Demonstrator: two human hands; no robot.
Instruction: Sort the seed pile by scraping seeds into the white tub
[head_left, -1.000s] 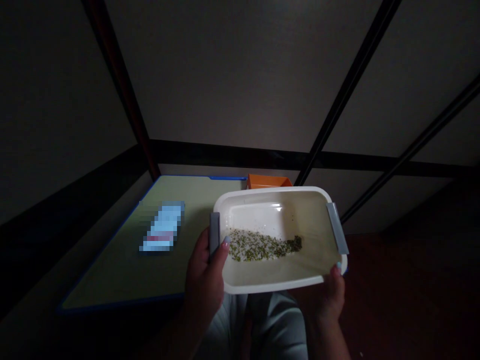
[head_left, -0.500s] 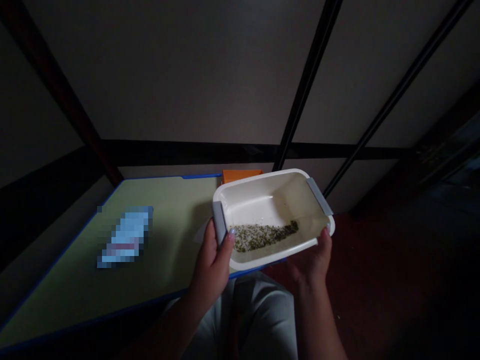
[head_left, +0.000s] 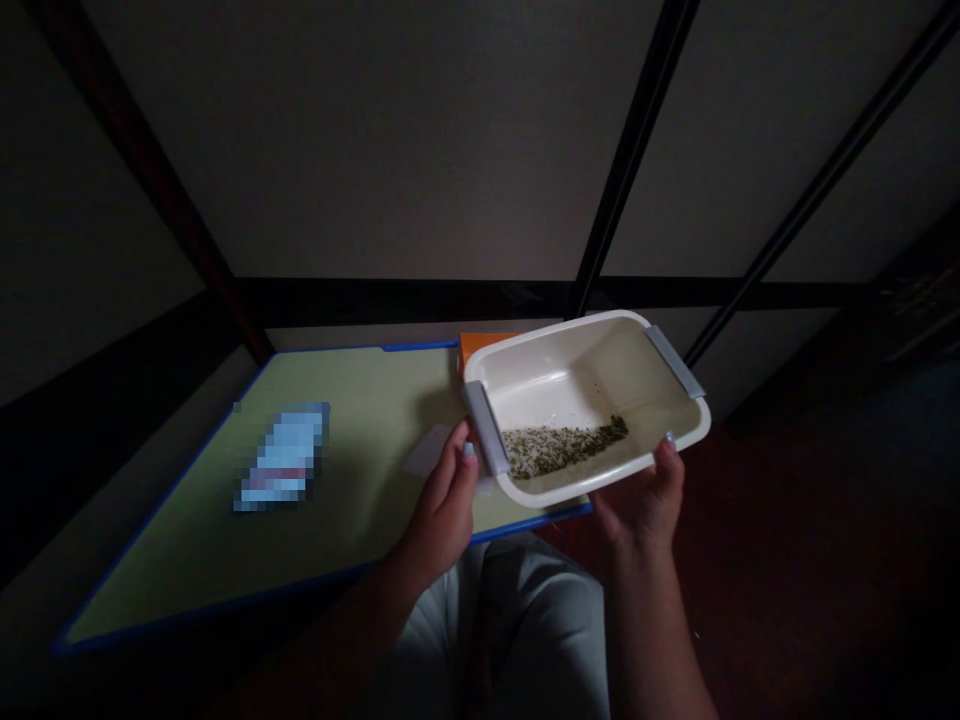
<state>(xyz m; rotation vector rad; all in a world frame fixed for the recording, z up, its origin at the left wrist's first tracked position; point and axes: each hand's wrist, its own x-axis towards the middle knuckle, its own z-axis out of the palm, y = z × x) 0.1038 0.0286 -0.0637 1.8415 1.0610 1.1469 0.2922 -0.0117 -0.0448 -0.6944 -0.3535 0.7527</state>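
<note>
A white plastic basin [head_left: 525, 393] with grey end handles is held up, tilted, over the table's right end. Loose small green and pale bits [head_left: 559, 450] lie along its near lower side; what they are I cannot tell. My left hand [head_left: 444, 505] is closed at the left grey handle [head_left: 487, 428], its thumb along the outer side and its other fingers partly hidden. With the thumb on the near right rim and the fingers underneath, my right hand [head_left: 643, 495] grips the basin.
A pale green table [head_left: 367, 440] with a blue edge stands at the left. On it are a blurred-out bluish item [head_left: 283, 458], a white sheet [head_left: 431, 450] and an orange box [head_left: 484, 343] partly behind the basin. Dark-framed panels [head_left: 420, 150] rise behind; reddish floor [head_left: 750, 520] lies right.
The basin has moved up and right in the picture, with both hands on it. My left thumb has shifted from inside the rim to outside the handle. The view has turned slightly left.
</note>
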